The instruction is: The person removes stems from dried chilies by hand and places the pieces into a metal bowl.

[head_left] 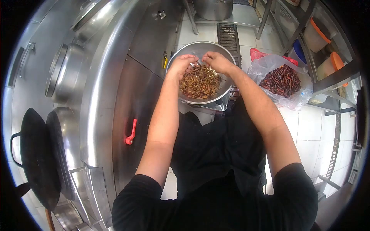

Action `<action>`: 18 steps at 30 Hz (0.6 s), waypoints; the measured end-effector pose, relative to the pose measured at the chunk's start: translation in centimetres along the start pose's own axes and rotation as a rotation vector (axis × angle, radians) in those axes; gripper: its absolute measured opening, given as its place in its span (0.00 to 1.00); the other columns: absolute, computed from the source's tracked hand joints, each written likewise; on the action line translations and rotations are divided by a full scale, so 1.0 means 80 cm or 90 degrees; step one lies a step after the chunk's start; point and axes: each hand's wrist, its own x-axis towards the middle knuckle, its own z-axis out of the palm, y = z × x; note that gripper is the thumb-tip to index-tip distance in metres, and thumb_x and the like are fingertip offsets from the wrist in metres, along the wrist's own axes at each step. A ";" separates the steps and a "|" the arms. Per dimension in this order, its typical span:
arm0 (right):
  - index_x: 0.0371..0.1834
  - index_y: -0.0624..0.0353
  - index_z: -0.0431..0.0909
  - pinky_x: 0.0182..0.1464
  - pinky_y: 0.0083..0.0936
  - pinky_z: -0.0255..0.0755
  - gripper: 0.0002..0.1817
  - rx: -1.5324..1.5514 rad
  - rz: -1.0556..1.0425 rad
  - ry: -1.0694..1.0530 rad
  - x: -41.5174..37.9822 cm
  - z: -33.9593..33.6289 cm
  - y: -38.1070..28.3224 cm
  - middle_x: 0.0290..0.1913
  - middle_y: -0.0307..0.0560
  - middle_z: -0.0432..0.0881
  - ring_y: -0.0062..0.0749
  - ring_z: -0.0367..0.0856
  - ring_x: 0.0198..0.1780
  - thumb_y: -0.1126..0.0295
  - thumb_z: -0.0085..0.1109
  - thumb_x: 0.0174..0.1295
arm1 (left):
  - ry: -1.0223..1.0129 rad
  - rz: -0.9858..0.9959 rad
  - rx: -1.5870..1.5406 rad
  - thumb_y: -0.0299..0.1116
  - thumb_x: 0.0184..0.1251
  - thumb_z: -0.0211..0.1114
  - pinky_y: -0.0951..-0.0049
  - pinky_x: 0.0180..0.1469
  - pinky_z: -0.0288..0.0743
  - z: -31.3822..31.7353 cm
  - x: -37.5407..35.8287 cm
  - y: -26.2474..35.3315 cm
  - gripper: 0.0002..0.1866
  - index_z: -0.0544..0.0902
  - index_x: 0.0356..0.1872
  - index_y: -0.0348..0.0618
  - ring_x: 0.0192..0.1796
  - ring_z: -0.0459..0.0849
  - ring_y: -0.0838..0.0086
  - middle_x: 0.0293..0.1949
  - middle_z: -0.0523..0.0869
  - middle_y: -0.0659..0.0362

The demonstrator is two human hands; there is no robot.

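Observation:
Both hands hover over a large round metal bowl (227, 51) holding a heap of thin brownish-green stems (200, 82). My left hand (184, 64) is closed at the bowl's left side, with a small dark red dried chili (197, 61) at its fingertips. My right hand (216, 62) has its fingers pinched together just to the right of it; what they hold, if anything, is too small to make out. On the right, a clear plastic bag (259, 66) lies open around a pile of dark red dried chilies (282, 81).
A steel counter front (133, 96) with a red lever handle (131, 133) runs along the left. A black wok (36, 158) and lidded pots stand farther left. Shelving (334, 77) with plastic tubs (320, 34) is at right. A floor drain grate (228, 36) lies behind the bowl.

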 end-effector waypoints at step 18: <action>0.49 0.59 0.83 0.54 0.50 0.76 0.15 -0.323 -0.112 0.152 -0.007 0.006 -0.008 0.47 0.62 0.87 0.59 0.85 0.53 0.59 0.55 0.75 | 0.096 0.068 0.178 0.32 0.68 0.74 0.82 0.28 0.64 0.015 0.003 -0.005 0.08 0.87 0.42 0.40 0.25 0.72 0.85 0.34 0.89 0.63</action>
